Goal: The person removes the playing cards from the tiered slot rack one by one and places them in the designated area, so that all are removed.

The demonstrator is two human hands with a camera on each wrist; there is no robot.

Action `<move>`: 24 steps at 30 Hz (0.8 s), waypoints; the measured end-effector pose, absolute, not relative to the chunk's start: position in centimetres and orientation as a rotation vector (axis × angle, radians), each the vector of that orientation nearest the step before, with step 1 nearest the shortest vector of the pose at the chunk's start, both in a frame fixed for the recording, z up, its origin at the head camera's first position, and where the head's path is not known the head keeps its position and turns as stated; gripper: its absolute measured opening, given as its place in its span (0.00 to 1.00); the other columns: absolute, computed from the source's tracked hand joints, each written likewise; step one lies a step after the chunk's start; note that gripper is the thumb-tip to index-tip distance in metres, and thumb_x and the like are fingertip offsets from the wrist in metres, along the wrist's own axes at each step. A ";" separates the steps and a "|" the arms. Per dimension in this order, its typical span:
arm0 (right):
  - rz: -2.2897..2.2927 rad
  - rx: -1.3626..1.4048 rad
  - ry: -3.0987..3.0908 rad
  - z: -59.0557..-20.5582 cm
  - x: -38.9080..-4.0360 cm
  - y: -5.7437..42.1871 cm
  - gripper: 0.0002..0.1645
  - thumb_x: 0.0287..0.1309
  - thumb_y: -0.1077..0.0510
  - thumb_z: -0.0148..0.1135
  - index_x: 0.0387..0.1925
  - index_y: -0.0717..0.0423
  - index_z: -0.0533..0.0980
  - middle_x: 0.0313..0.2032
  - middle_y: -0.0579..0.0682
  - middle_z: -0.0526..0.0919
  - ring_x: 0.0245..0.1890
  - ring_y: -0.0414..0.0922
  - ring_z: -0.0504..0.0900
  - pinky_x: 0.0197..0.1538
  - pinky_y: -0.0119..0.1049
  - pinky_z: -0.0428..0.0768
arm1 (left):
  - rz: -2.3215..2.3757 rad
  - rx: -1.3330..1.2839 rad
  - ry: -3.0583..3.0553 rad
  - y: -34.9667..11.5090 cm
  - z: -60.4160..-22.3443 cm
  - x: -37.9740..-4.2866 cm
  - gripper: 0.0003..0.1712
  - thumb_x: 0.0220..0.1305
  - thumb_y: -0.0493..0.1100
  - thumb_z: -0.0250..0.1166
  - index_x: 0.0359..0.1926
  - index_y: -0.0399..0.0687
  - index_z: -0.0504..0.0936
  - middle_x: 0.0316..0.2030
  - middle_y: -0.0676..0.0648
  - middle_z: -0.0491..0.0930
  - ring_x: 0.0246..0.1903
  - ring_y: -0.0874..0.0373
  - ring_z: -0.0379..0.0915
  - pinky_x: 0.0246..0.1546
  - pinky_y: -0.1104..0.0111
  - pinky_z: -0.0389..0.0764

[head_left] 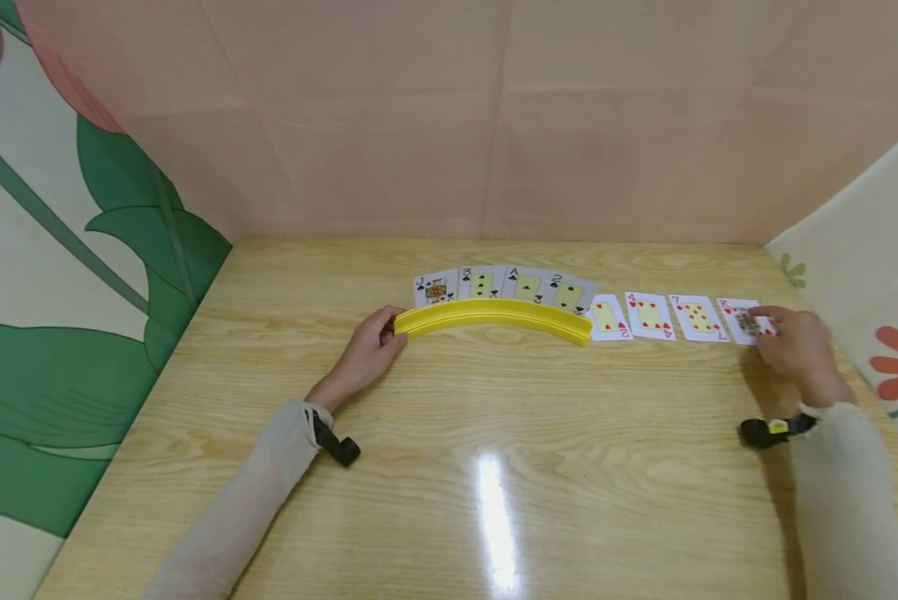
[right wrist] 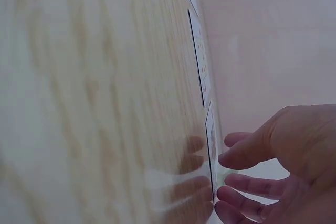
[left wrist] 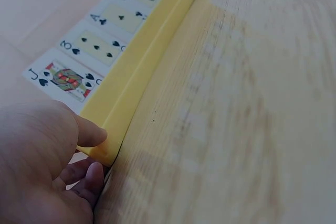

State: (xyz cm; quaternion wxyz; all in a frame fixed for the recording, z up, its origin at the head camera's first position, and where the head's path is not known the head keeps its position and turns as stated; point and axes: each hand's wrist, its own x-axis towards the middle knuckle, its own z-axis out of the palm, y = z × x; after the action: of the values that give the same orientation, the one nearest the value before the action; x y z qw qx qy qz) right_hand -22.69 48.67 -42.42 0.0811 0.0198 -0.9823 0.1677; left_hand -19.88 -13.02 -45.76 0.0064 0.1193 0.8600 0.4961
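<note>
My left hand [head_left: 366, 350] grips the left end of a curved yellow card holder [head_left: 494, 312], thumb on its front face in the left wrist view. Several black-suit playing cards stand fanned in its slot, from a jack of spades [left wrist: 65, 80] on the left to a two of spades [head_left: 569, 296] on the right. At the far right, my right hand [head_left: 797, 346] is over a red face card [head_left: 741, 321] lying flat. Its fingertips are right at the card, loosely bent, with thumb and fingers spread apart in the right wrist view. They cover part of that card.
Several red-suit cards [head_left: 649, 317] lie face up in a row right of the holder, the leftmost partly behind its end. The wood-grain table [head_left: 433, 467] meets a pink backdrop [head_left: 494, 125] behind. Patterned panels [head_left: 854, 292] stand at both sides.
</note>
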 end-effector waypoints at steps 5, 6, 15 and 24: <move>0.587 -0.085 -2.995 -42.0 -22.6 48.3 0.25 0.58 0.68 0.49 0.58 0.71 0.72 0.42 0.73 0.72 0.38 0.63 0.65 0.35 0.47 0.62 | 1.558 0.380 2.685 -13.1 -45.7 -19.9 0.17 0.73 0.38 0.58 0.61 0.44 0.73 0.49 0.44 0.75 0.40 0.54 0.68 0.41 0.63 0.71; 0.602 -0.108 -2.999 -41.9 -22.6 48.2 0.25 0.58 0.68 0.49 0.58 0.71 0.71 0.45 0.74 0.71 0.39 0.63 0.65 0.35 0.47 0.62 | 1.557 0.382 2.684 -13.1 -45.7 -19.9 0.17 0.73 0.38 0.57 0.61 0.44 0.73 0.49 0.44 0.75 0.40 0.54 0.68 0.41 0.63 0.71; 0.584 0.031 -2.856 -40.3 -22.9 46.2 0.19 0.60 0.67 0.53 0.53 0.69 0.76 0.50 0.78 0.73 0.46 0.72 0.73 0.39 0.58 0.68 | 1.551 0.387 2.687 -13.1 -45.7 -19.9 0.18 0.73 0.37 0.58 0.61 0.43 0.73 0.49 0.44 0.75 0.41 0.54 0.69 0.42 0.64 0.72; 0.573 0.155 -2.758 -37.7 -22.5 41.5 0.20 0.61 0.68 0.53 0.54 0.68 0.77 0.49 0.76 0.73 0.37 0.64 0.73 0.33 0.47 0.65 | 1.554 0.387 2.678 -13.0 -45.4 -19.7 0.18 0.73 0.37 0.57 0.62 0.44 0.73 0.49 0.44 0.75 0.40 0.53 0.69 0.41 0.63 0.72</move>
State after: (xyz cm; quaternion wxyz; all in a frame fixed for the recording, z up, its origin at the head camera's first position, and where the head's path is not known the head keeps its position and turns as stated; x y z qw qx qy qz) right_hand -22.47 41.49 -37.67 0.1597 0.0542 -0.9650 0.2007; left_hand -19.71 -13.00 -45.39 0.0109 0.1241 0.8582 0.4979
